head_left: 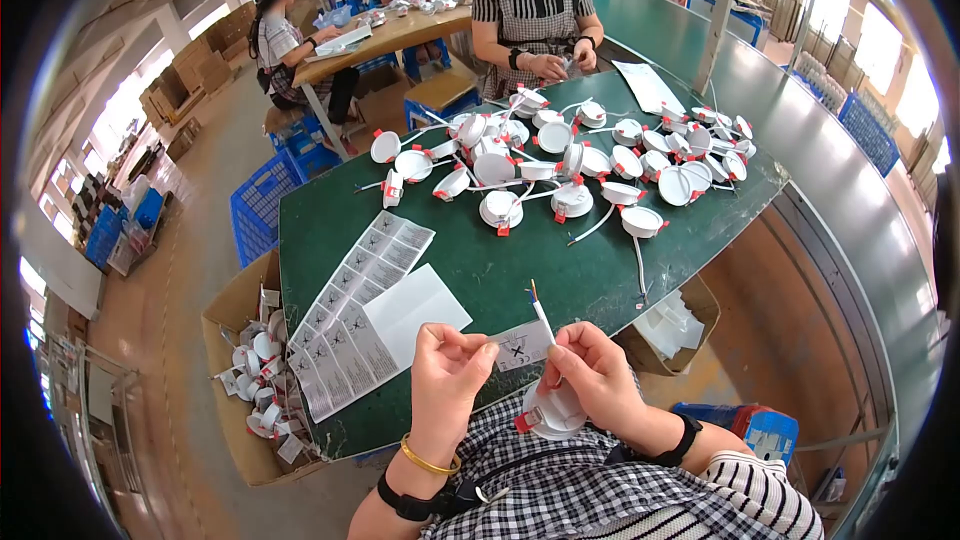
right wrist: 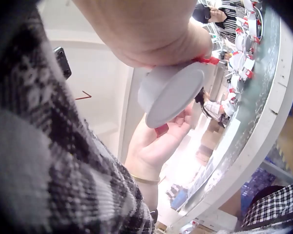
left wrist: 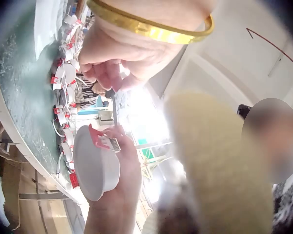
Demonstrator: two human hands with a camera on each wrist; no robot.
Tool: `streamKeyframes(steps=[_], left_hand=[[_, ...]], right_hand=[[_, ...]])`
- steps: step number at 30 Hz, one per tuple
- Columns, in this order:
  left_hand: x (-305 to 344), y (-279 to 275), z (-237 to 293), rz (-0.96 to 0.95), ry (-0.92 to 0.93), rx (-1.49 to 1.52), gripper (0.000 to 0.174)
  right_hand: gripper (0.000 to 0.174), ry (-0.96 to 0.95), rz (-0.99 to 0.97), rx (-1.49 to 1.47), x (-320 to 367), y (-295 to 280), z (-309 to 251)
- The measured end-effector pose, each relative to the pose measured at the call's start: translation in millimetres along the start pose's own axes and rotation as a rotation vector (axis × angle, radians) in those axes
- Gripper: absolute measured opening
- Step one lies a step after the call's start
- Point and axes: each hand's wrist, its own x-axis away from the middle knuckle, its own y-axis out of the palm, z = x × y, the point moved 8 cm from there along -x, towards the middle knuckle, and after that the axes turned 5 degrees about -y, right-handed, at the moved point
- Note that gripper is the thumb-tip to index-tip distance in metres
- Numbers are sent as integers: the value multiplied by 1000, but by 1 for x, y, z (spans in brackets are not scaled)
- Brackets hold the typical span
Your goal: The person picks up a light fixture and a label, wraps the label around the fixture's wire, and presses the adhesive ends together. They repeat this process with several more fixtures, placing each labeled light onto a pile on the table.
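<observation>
In the head view my left hand (head_left: 446,386) pinches the left end of a small silver printed label (head_left: 518,348) between thumb and finger. The label's other end meets the white cable (head_left: 542,314) of a downlight, whose bare coloured wires point up. My right hand (head_left: 603,380) grips that cable at the label's edge with thumb and fingers. Below it hangs the round white downlight (head_left: 560,414), with a red spring clip (head_left: 527,421) on its side. Its broad white face (left wrist: 90,163) shows in the left wrist view; in the right wrist view the downlight (right wrist: 173,97) is tilted beneath my wrist.
Label sheets (head_left: 340,350) and a blank white sheet (head_left: 418,315) lie on the green table (head_left: 470,250). Many downlights (head_left: 495,168) are heaped farther back. A carton (head_left: 235,430) of downlights stands at left, another carton (head_left: 690,335) at right. A person (head_left: 535,20) works across the table.
</observation>
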Motion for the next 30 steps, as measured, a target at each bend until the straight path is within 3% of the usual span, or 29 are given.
streamKeyframes(steps=[7, 10, 13, 17, 22, 27, 30], left_hand=[[-6, -3, 6, -41, 32, -92, 36], [-11, 6, -3, -163, -32, -125, 42], [-13, 23, -19, -236, -252, -377, 30], [-12, 29, -15, -245, -220, -458, 25], [-11, 10, -4, -189, -171, -601, 36], [-23, 34, 6, -356, -181, -531, 33], [-28, 46, 1, -423, -171, -799, 22]], right_hand=[[12, -4, 33, 30, -1, -5, 1], [12, -1, 5, 32, -1, -1, 2], [12, -4, 8, 45, 0, -1, 0], [11, -37, 21, -4, 3, -5, -1], [12, -21, -5, -2, 0, -6, 2], [12, 14, -32, 33, 0, -4, 8], [12, 24, -27, 73, 1, -4, 9]])
